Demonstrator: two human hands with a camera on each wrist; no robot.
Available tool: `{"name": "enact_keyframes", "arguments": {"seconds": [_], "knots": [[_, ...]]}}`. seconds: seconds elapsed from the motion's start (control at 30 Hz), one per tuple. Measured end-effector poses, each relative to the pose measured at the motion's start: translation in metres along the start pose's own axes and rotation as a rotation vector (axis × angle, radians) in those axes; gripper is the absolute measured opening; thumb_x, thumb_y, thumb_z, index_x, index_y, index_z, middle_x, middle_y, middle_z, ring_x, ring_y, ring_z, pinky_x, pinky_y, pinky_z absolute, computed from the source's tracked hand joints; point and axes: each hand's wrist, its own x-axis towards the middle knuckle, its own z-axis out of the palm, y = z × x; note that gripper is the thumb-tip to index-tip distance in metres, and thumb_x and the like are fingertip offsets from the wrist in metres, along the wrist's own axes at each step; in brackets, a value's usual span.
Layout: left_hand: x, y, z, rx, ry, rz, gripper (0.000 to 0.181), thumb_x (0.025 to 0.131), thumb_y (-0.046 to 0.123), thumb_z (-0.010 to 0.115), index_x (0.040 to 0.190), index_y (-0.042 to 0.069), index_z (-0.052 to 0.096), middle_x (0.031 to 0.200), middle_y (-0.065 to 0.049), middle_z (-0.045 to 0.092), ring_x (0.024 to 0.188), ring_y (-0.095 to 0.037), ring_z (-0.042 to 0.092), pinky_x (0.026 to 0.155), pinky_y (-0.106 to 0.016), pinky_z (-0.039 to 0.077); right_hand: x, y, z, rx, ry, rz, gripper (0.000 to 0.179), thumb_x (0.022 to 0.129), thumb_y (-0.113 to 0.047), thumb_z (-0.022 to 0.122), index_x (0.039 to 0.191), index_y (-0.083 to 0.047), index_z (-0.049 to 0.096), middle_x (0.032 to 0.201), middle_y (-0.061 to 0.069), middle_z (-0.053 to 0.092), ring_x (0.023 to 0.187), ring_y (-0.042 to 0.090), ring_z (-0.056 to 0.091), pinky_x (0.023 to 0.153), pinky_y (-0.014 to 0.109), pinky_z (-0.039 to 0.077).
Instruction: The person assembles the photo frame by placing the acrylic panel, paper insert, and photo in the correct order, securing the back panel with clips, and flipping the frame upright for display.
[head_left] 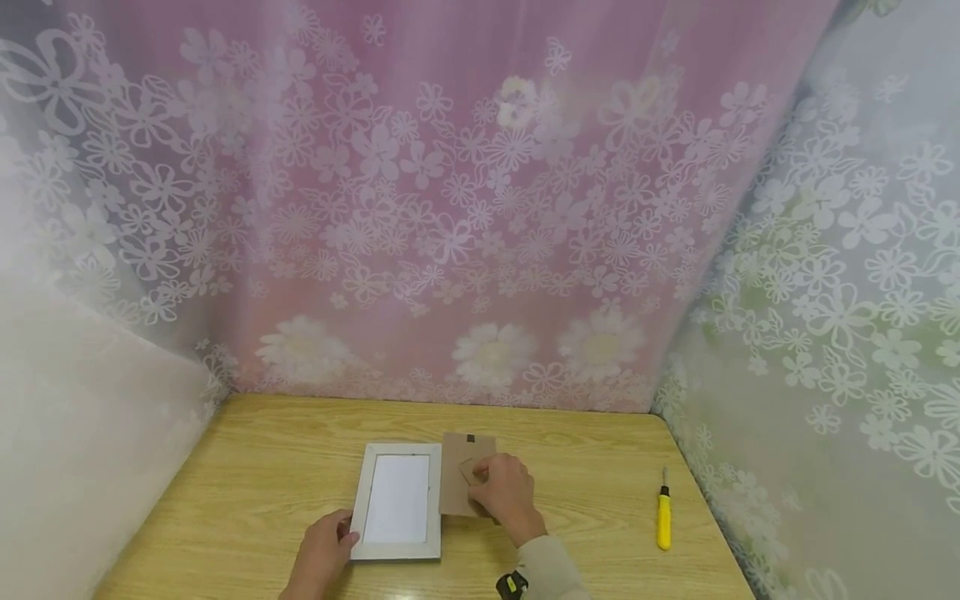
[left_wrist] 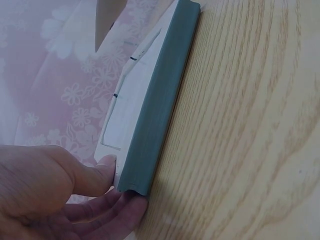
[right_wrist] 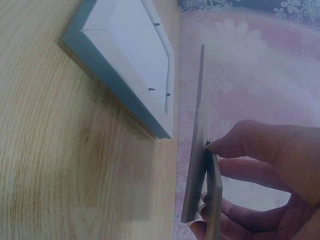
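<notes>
A white-backed picture frame [head_left: 433,542] with blue-green outer sides [left_wrist: 159,100] lies on the table, its back facing up. White paper [head_left: 396,500] fills its opening, and small dark tabs stick out along the inner edge. My left hand [head_left: 322,546] grips the frame's near left corner, thumb on top and fingers at the side and underneath. To the right of the frame, my right hand [head_left: 510,492] pinches the stand leg [right_wrist: 214,195] of a brown backing board [head_left: 453,487]. The right wrist view shows this board [right_wrist: 195,150] tilted up off the table, apart from the frame.
A yellow-handled screwdriver [head_left: 663,521] lies at the right side of the wood-grain table [head_left: 592,467], its tip pointing away. Flower-patterned curtains [head_left: 450,250] hang behind the table and along both sides. A dark band [head_left: 512,585] circles the right wrist.
</notes>
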Motion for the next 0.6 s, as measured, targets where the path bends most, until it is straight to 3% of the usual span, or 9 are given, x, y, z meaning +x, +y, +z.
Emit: {"name": "enact_keyframes", "arguments": {"seconds": [0.6], "knots": [[0.0008,-0.0001,0.0007,-0.001,-0.007,-0.011,0.03,0.088,0.0,0.073,0.116,-0.009,0.069,0.085,-0.007,0.068,0.078,-0.017,0.059,0.071,-0.035,0.049,-0.0037,-0.0071,0.003,0.039,-0.036,0.005,0.023,0.072,-0.011,0.086,0.094,-0.008,0.082,0.097,0.008,0.078,0.073,0.013,0.057,0.06,0.032,0.052]]}}
